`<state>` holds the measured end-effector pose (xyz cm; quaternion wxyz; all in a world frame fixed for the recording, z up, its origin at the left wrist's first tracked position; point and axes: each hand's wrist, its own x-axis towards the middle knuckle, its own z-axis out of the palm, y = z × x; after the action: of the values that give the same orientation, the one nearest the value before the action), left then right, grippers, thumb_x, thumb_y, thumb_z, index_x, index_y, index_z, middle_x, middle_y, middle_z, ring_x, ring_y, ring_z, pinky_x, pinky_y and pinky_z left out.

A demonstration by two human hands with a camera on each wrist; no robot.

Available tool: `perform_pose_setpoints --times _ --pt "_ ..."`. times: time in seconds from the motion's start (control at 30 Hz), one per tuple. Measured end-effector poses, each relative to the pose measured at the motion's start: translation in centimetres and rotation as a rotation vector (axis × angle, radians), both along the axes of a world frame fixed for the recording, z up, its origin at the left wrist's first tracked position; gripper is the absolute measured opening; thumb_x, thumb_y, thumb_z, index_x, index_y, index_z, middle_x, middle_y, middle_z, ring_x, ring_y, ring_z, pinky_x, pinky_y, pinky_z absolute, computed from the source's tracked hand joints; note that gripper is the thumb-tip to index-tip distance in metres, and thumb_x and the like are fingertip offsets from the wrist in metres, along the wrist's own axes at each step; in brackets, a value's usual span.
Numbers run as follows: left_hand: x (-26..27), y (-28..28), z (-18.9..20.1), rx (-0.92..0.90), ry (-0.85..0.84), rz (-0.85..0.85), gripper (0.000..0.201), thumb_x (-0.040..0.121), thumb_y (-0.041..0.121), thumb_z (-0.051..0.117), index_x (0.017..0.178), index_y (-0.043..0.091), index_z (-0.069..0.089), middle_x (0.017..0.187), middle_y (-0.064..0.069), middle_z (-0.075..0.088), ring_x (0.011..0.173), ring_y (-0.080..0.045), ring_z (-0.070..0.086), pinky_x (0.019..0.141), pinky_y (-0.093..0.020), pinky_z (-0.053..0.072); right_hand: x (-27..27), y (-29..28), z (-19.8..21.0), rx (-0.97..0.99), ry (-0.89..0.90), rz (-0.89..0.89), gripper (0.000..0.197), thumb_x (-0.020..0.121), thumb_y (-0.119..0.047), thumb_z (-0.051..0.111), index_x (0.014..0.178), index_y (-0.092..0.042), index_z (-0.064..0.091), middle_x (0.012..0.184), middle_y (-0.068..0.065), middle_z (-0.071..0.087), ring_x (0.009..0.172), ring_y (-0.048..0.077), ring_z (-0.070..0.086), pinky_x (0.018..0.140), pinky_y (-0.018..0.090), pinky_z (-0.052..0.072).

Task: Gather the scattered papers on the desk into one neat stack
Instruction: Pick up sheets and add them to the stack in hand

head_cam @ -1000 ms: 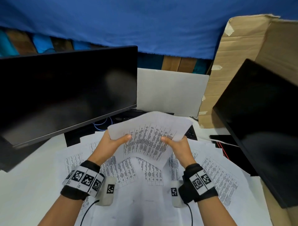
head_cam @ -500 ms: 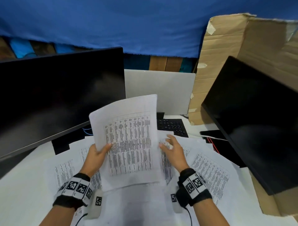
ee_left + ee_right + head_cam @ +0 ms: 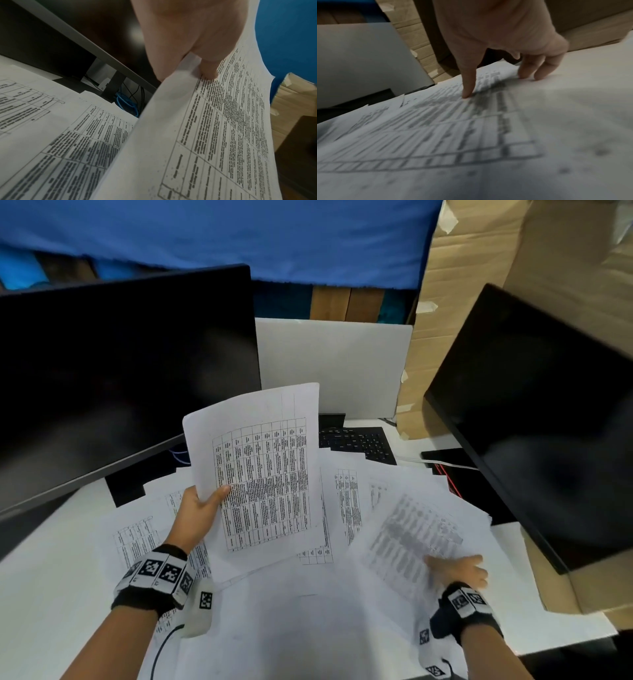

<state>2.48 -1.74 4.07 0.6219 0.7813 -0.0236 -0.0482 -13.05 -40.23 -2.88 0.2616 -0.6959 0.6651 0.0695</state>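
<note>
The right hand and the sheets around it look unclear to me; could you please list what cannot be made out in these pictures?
- Right hand: motion-blurred in the head view; its grip is unclear.
- Sheet under it: print smeared by blur in the right wrist view.
- Held sheet: left hand pinches it; print too small to read.
- Keyboard: partly covered by papers.

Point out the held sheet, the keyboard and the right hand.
held sheet [image 3: 263, 474], head view, middle of its printed table.
keyboard [image 3: 359, 441], head view, its keys.
right hand [image 3: 457, 571], head view, back of the hand.
</note>
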Motion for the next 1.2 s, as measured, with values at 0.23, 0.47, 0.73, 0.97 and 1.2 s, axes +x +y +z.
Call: perform_pose_setpoints --times 0.23,0.47,0.73,0.97,1.2 --pt "-0.3 -0.2 0.2 0.034 0.007 0.000 0.027 0.088 0.024 0.052 0.111 0.011 0.055 0.079 -0.002 0.061 0.072 -0.016 0.057 0.066 -0.027 0.048 1.2 1.1 -0.1 -0.022 0.015 0.065 0.101 0.058 -0.042 0.082 0.133 -0.002 0.027 0.137 0.026 0.032 0.127 0.039 0.031 0.104 0.049 0.031" --pt "-0.9 0.2 0.5 0.033 0.009 -0.004 0.029 0.088 0.025 0.052 0.114 0.011 0.054 0.079 0.001 0.062 0.072 -0.014 0.058 0.064 -0.025 0.046 0.9 -0.2 0.3 -0.012 0.119 0.131 0.102 0.057 -0.051 0.080 0.133 -0.004 0.031 0.139 0.025 0.030 0.129 0.038 0.028 0.107 0.051 0.027" --pt "-1.3 0.4 0.1 0.016 0.019 0.003 0.026 0.088 0.024 0.053 0.111 0.013 0.054 0.080 0.001 0.061 0.074 -0.015 0.058 0.064 -0.024 0.045 1.4 -0.6 -0.1 0.080 -0.153 0.008 0.095 0.061 -0.018 0.084 0.130 0.004 0.023 0.128 0.028 0.045 0.115 0.044 0.050 0.094 0.052 0.045" --pt "-1.6 0.7 0.0 0.002 -0.011 -0.001 0.011 0.088 0.022 0.053 0.080 0.031 0.054 0.079 -0.005 0.057 0.072 -0.020 0.055 0.062 -0.023 0.044 1.3 0.1 -0.1 0.148 -0.292 0.161 0.053 0.074 -0.012 0.074 0.116 0.012 0.052 0.121 0.028 0.057 0.111 0.041 0.055 0.092 0.040 0.046" --pt "-2.2 0.6 0.0 -0.023 -0.003 0.030 0.010 0.088 0.021 0.054 0.082 0.028 0.054 0.074 -0.001 0.057 0.070 -0.015 0.056 0.061 -0.022 0.043 2.6 0.9 -1.0 0.026 -0.286 0.286 0.040 0.074 -0.019 0.069 0.104 0.007 0.060 0.115 0.025 0.055 0.096 0.036 0.054 0.084 0.040 0.049"
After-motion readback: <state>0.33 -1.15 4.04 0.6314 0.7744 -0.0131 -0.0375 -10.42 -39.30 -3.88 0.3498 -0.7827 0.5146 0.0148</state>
